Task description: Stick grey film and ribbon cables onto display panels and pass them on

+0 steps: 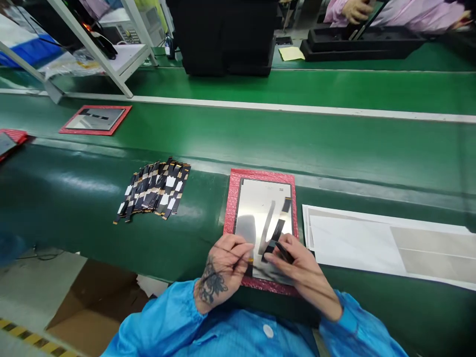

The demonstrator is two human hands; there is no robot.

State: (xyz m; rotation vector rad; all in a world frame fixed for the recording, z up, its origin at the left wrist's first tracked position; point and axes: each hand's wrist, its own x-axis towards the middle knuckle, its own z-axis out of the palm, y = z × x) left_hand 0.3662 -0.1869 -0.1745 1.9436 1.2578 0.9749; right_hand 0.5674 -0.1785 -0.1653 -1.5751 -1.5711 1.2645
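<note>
A silver display panel (260, 193) lies on a red foam sheet (229, 198) in front of me. A black flex cable (278, 229) with a gold-edged end slants over the panel's right half. My right hand (297, 260) is closed on a slim black tool (284, 253), whose exact kind I cannot make out, and its fingers are at the cable's lower end. Over the panel's lower left, my left hand (228, 258) is closed in a pinch beside a small gold and black connector end (250, 263). What lies between its fingertips is hidden.
A fanned pile of flex cables (154, 191) lies to the left. Farther left is another panel on red foam (95, 120). White paper sheets (353, 243) lie at right. Across the bench stand a black bin (226, 37) and a black tray (364, 48), with a co-worker's hand (357, 10) above.
</note>
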